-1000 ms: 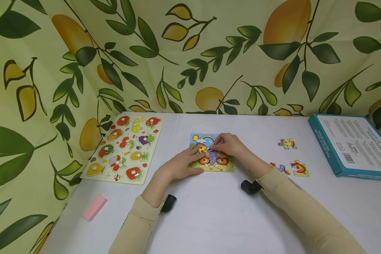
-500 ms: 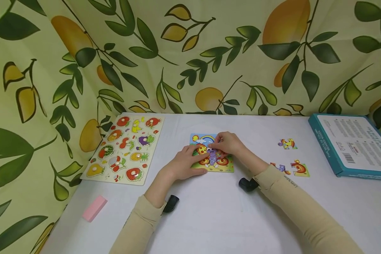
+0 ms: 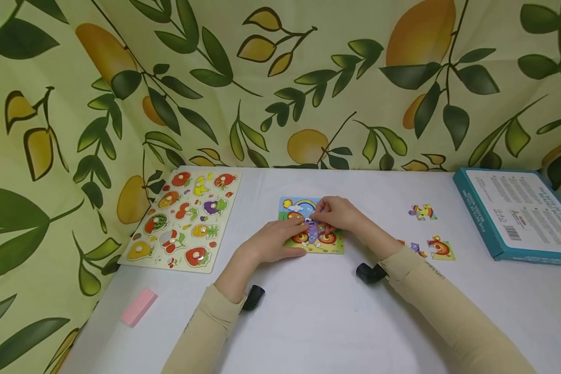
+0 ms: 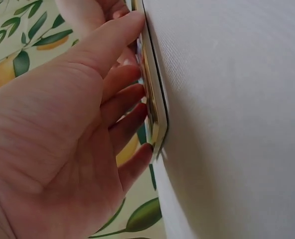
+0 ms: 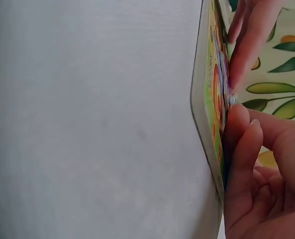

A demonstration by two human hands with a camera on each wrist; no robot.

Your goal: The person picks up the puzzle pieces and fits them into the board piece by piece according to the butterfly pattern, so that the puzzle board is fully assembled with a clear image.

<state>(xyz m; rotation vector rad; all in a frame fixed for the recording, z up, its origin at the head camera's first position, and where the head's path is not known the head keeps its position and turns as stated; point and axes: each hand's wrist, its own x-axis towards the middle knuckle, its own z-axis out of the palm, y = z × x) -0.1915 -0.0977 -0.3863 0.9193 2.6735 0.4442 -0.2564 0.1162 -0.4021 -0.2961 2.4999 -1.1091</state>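
A square picture puzzle [image 3: 335, 248] with a butterfly, sun and rainbow lies flat on the white table, in the middle of the head view. My left hand [image 3: 278, 240] lies over its left side with fingers extended; in the left wrist view the fingertips [image 4: 140, 113] touch the board. At the upper right of the puzzle, my right hand [image 3: 338, 212] pinches a puzzle piece [image 5: 232, 98] between thumb and index finger. That piece is mostly hidden by the fingers. Seen edge-on in the right wrist view, some pieces sit slightly raised from the frame.
Loose puzzle pieces lie to the right: a yellow one [image 3: 423, 212], a red swirled one [image 3: 441, 248] and a purple one [image 3: 415, 248] partly behind the sleeve. A blue box [image 3: 519, 208] stands far right. Left are a fruit peg board [image 3: 182, 223] and pink block [image 3: 139, 307].
My left hand has shifted slightly right, with its fingers lying lower across the puzzle. My right hand stays at the puzzle's upper right with only small motions.
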